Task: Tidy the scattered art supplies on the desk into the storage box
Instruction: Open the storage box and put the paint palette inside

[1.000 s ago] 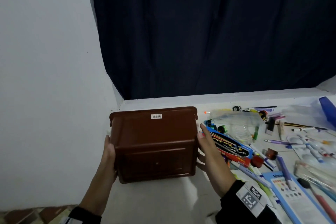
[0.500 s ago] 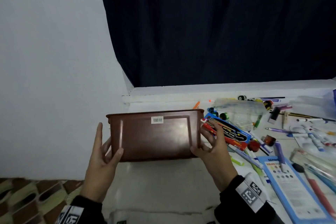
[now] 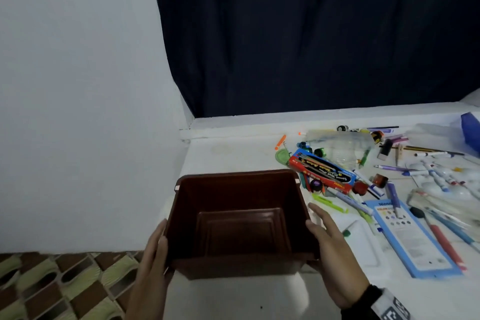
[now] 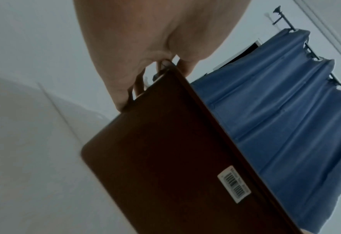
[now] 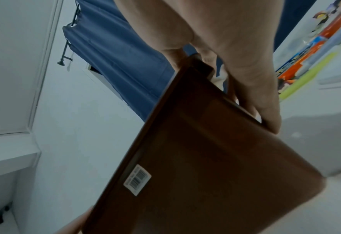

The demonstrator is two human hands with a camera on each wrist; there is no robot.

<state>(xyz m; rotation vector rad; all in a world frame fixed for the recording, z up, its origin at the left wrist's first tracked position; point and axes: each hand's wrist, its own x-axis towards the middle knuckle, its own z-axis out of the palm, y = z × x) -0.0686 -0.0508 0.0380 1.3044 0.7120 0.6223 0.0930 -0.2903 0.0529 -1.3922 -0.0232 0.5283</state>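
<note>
Brown storage box (image 3: 241, 221) held mouth-up between both hands above the near left part of the white desk (image 3: 233, 153), left hand (image 3: 153, 265) gripping its left wall, right hand (image 3: 330, 249) gripping the right wall with fingers over the rim. Barcode sticker (image 4: 234, 183) on the outer face. Bare desk surface beyond the box toward the curtain (image 3: 311, 34); crowded close on the right by scattered pens, a red-and-blue brush pack (image 3: 322, 171) and a blue card (image 3: 413, 239).
</note>
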